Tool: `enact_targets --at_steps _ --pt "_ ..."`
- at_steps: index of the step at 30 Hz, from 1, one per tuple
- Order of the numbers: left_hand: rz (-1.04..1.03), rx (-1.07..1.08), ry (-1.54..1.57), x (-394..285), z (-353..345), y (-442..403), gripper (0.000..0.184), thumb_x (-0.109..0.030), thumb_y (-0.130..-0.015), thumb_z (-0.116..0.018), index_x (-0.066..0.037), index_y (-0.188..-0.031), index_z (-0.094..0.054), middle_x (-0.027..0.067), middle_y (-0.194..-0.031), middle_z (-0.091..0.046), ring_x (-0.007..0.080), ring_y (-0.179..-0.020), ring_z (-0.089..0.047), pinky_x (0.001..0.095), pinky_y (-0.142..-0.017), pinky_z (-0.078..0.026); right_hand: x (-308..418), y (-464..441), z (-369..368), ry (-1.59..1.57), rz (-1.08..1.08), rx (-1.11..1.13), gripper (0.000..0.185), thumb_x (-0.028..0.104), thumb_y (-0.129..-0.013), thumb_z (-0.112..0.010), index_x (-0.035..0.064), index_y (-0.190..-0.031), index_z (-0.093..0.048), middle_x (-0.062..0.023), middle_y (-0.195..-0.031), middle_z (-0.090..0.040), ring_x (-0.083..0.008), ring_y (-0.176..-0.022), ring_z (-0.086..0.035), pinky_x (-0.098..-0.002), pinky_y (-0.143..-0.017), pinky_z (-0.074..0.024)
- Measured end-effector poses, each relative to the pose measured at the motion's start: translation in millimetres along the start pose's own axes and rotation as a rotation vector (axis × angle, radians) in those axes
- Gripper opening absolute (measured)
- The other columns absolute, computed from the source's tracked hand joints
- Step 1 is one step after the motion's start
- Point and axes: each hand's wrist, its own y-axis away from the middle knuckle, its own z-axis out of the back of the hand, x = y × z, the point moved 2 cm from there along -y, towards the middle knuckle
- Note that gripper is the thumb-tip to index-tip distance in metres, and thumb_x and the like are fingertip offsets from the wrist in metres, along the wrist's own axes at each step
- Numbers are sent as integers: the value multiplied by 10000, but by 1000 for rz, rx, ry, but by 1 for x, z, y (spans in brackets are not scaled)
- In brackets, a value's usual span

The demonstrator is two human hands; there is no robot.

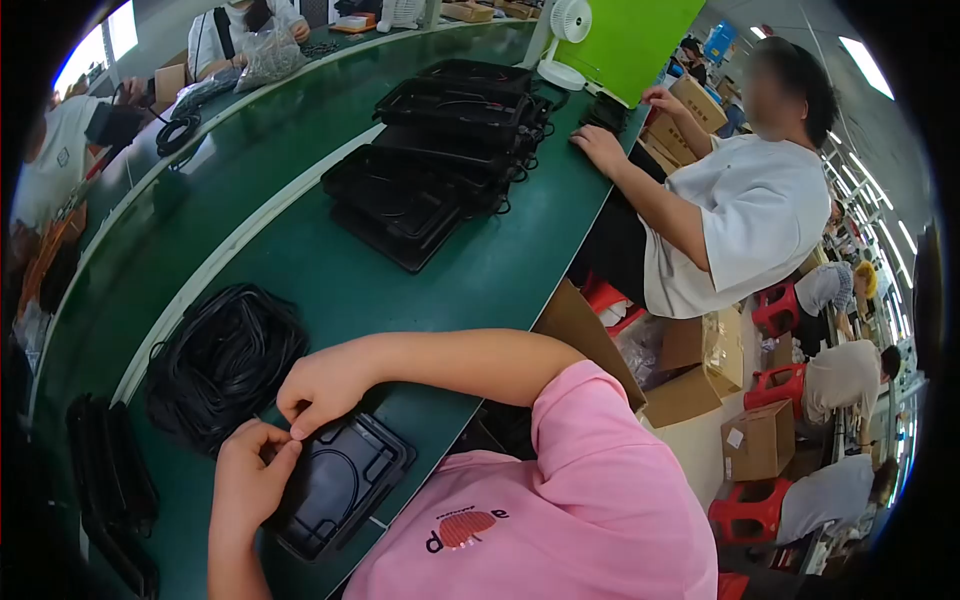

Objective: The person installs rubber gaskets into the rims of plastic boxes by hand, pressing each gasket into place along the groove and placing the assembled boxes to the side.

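My left hand (250,470) and my right hand (325,388) meet at the upper left corner of a black plastic tray (345,485) on the green bench. Thumb and fingers of both are pinched together at one spot; what they hold is too small and hidden to name. The tray has a round raised outline and slots at its edge. Just beyond my hands lies a big coil of black cable (225,355). Farther up the bench stand stacked black trays (400,200) with cables hanging from their right side.
Long black items (110,480) lie at the bench's left end. A white fan (570,25) stands at the far end. A co-worker in white (750,210) sits at the right, hands on the bench. Cardboard boxes (758,440) and red stools (750,510) stand right of the bench.
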Motion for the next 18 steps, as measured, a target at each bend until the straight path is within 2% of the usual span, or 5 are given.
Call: enact_targets --at_steps 5,7,12,17,18 --pt "-60 15 -96 6 4 0 165 -106 -786 -741 25 -845 -659 107 -778 -597 200 -697 -589 319 -641 -466 -5 -1 -4 -9 196 -7 177 191 -893 -650 16 -923 -649 -130 -884 -635 -292 -849 -625 -372 -739 -493" --pt "-61 5 -66 8 10 4 172 -157 -800 -728 6 -840 -687 138 -778 -603 283 -727 -614 361 -651 -478 -1 0 -2 20 189 -29 143 157 -900 -638 15 -911 -632 -119 -873 -621 -286 -844 -615 -362 -744 -487" --pt "-27 -5 51 25 20 20 179 -151 -820 -726 10 -891 -695 120 -803 -617 250 -747 -634 339 -680 -498 11 -4 3 -30 12 23 208 216 -902 -650 8 -895 -649 -130 -838 -621 -272 -806 -613 -349 -719 -484" --pt "4 2 114 29 16 24 175 -141 -829 -723 14 -902 -689 120 -840 -626 222 -763 -639 321 -693 -505 13 -8 -2 -29 25 51 228 231 -908 -654 5 -885 -645 -122 -823 -620 -253 -771 -601 -344 -689 -473" --pt "16 -1 184 29 18 26 142 -109 -844 -710 2 -928 -685 83 -859 -605 172 -782 -611 289 -695 -486 12 -8 -2 -37 21 49 234 236 -908 -656 4 -882 -643 -118 -813 -619 -246 -756 -594 -342 -678 -468"
